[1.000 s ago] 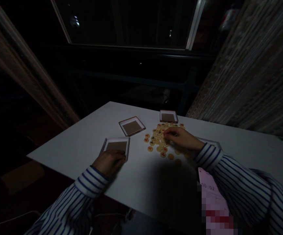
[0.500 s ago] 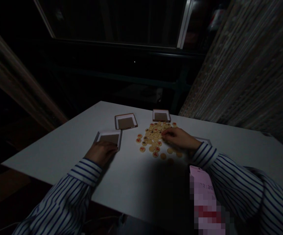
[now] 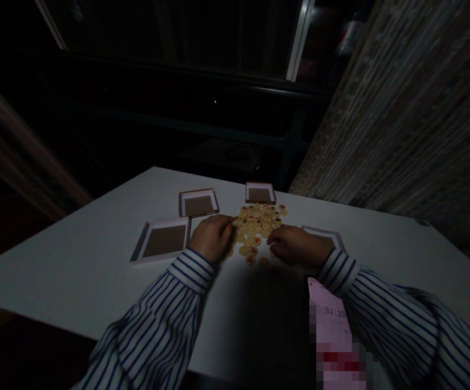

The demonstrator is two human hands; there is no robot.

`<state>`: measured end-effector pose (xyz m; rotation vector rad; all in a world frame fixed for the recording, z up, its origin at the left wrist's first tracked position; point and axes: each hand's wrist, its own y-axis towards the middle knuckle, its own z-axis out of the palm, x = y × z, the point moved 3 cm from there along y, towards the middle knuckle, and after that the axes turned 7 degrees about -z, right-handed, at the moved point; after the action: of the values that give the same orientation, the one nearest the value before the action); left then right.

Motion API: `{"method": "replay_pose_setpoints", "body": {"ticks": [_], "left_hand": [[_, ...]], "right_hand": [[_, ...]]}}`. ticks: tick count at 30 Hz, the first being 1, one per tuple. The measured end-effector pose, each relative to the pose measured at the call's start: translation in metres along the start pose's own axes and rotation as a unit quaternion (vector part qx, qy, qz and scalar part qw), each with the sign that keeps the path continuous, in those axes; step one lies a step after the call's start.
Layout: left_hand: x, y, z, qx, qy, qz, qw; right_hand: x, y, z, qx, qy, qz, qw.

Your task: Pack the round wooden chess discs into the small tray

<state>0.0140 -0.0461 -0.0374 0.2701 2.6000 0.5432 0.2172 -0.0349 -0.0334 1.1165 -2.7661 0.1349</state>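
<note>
Round wooden Chinese chess pieces (image 3: 255, 216) with red or black characters lie in a loose heap on the white table (image 3: 109, 233); several are blank side up. My left hand (image 3: 214, 237) reaches to the heap's left edge, fingers bent together and fingertips against the outer pieces. At the right front edge is my right hand (image 3: 300, 245), its fingers curled down over the pieces there. Whatever lies under or between the fingers of either hand is hidden in the dim light. A few single pieces (image 3: 250, 260) are scattered at the heap's near side.
Open shallow boxes stand around the heap: a large one (image 3: 141, 245) at left, a smaller one (image 3: 181, 205) behind it, another (image 3: 273, 193) at the back, and one (image 3: 339, 238) partly behind my right hand. A lit phone (image 3: 327, 297) is by my right forearm. A bead curtain (image 3: 365, 135) hangs at right.
My left hand has moved right, from the left box to the heap's left edge. The right hand has come slightly down and nearer, off the heap's middle. The view has shifted a little.
</note>
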Motion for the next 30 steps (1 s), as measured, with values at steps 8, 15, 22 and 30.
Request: {"method": "replay_pose_setpoints", "body": {"ticks": [8,15,22,30], "left_hand": [[0.021,-0.001,0.019,-0.017,-0.007,-0.001,1.000],[0.005,-0.003,0.032,0.014,-0.035,0.048,0.998],[-0.001,-0.007,0.036,0.014,-0.042,0.077,0.996],[-0.005,-0.008,0.040,0.013,-0.062,0.103,0.993]], "right_hand": [[-0.008,0.018,0.004,0.004,-0.047,-0.021,0.999],[-0.010,-0.004,0.002,0.036,-0.018,-0.054,0.998],[-0.012,-0.003,0.008,0.058,-0.052,-0.063,0.995],[-0.006,-0.001,0.006,0.094,-0.078,-0.085,0.989]]}}
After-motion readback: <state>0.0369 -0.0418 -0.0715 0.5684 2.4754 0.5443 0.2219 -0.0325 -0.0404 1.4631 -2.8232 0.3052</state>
